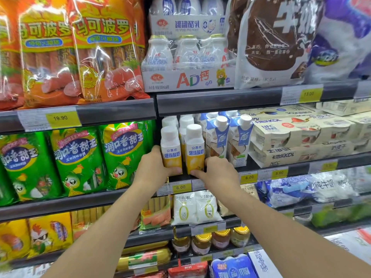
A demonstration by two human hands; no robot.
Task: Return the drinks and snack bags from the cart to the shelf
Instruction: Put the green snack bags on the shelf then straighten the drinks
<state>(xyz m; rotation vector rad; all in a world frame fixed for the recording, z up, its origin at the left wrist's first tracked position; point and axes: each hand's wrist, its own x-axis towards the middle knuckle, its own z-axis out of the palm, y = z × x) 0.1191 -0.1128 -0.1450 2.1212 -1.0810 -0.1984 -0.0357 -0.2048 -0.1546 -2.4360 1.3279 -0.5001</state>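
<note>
Supermarket shelving fills the view, and on the middle shelf [220,176] two yellow drink cartons stand upright side by side at the front edge. The left hand [154,167] wraps its fingers round the left carton [171,151], thumb across the base; the right hand [217,171] pinches the base of the right carton [194,153]. Both cartons rise straight up from the hands, long axis vertical, each hand on its own carton, so pushing them back likely needs only a level shove. No cart shows.

Yellow price tags read 19.90 [60,117], 13.00 [308,94] and 6.00 [180,187]; the bottle tray [188,80] reads AD
</note>
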